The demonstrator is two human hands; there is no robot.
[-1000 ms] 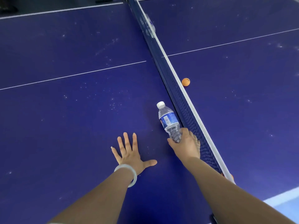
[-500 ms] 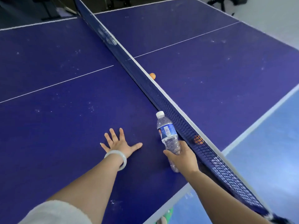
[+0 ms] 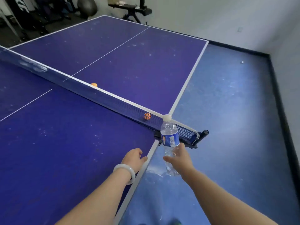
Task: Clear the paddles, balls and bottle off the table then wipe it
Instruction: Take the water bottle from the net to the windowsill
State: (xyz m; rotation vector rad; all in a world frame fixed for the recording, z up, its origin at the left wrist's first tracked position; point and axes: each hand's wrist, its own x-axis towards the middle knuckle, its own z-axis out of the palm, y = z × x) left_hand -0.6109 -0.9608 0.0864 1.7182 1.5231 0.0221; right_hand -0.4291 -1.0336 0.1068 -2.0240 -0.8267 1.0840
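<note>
My right hand (image 3: 180, 158) grips the lower part of a clear water bottle (image 3: 169, 137) with a blue label and white cap, held upright in the air just past the side edge of the blue ping-pong table (image 3: 65, 143). My left hand (image 3: 134, 159), a white bangle on its wrist, rests at the table's side edge. One orange ball (image 3: 94, 84) lies behind the net (image 3: 113, 101) on the far half. A second orange ball (image 3: 147, 116) shows through the mesh near the net's end. No paddles are in view.
The net post and clamp (image 3: 198, 137) stick out from the table's side, just right of the bottle. Blue floor (image 3: 227, 127) runs along the table's right side to a wall. A bench (image 3: 129, 7) and gym gear stand beyond the far end.
My right hand has carried the bottle off the table surface to beyond its side edge. My left hand slid back to the edge, and my view has swung right.
</note>
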